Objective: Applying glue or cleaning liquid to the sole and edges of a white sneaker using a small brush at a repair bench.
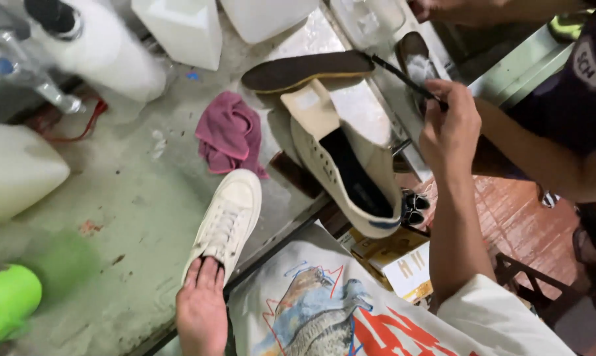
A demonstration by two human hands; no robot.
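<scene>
Steadying white sneaker (224, 223), brush (403, 78) raised.

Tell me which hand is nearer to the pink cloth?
Left. The left hand rests on the heel of the white shoe, just below the pink cloth. The right hand holds a brush far to the cloth's right.

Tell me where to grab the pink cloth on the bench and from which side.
Pinch the pink cloth at its raised middle fold, coming straight down from above. It lies crumpled with ridges standing up, and bare bench on its left leaves room, while the open shoe crowds its right side.
</scene>
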